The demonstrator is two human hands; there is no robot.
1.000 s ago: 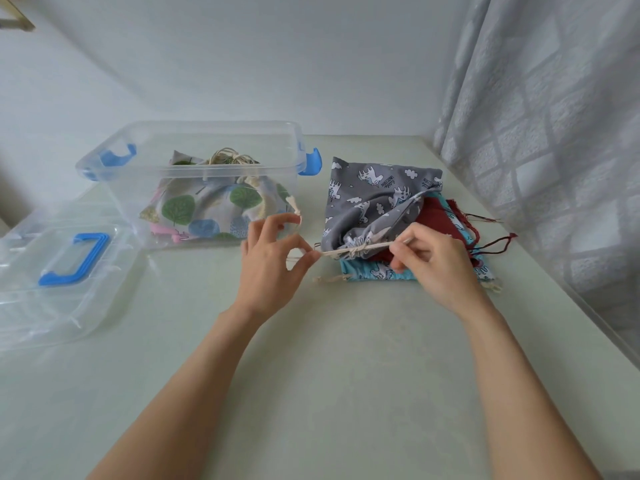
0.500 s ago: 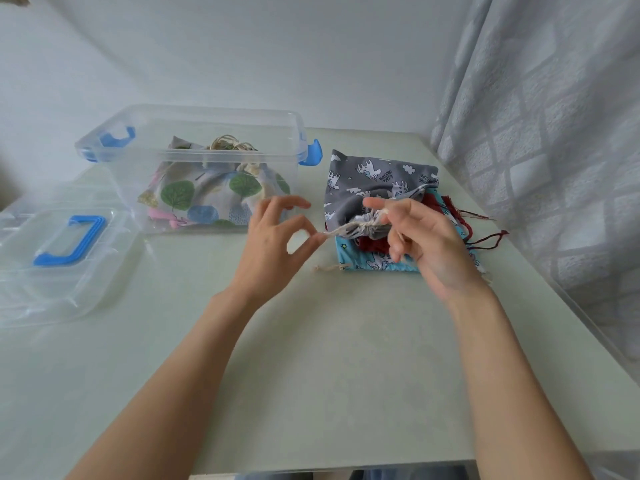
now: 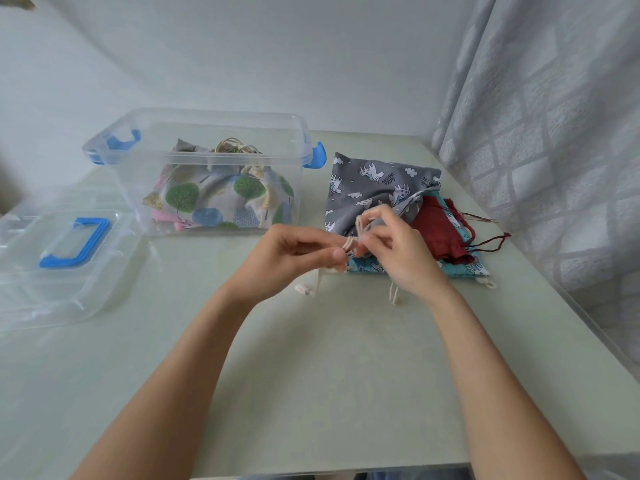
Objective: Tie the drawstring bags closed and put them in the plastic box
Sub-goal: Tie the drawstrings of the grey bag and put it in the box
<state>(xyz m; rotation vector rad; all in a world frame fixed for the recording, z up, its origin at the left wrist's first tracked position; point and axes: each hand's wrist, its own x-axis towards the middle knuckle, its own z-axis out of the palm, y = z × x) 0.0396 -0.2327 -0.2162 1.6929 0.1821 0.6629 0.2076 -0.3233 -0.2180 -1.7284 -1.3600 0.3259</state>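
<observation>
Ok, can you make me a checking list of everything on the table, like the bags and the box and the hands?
Surface: pale green table, bare in front of the arms.
Job's things: grey unicorn bag tops a pile with a red bag and a teal bag; its cream drawstring is looped between the fingers. The clear plastic box already holds a tree-print bag.
Clutter: box lid with blue handle, lying left of the box.
Grippers: left hand and right hand both pinch the drawstring.
Cables: nothing seen.
Surroundings: white wall; grey curtain on the right.
</observation>
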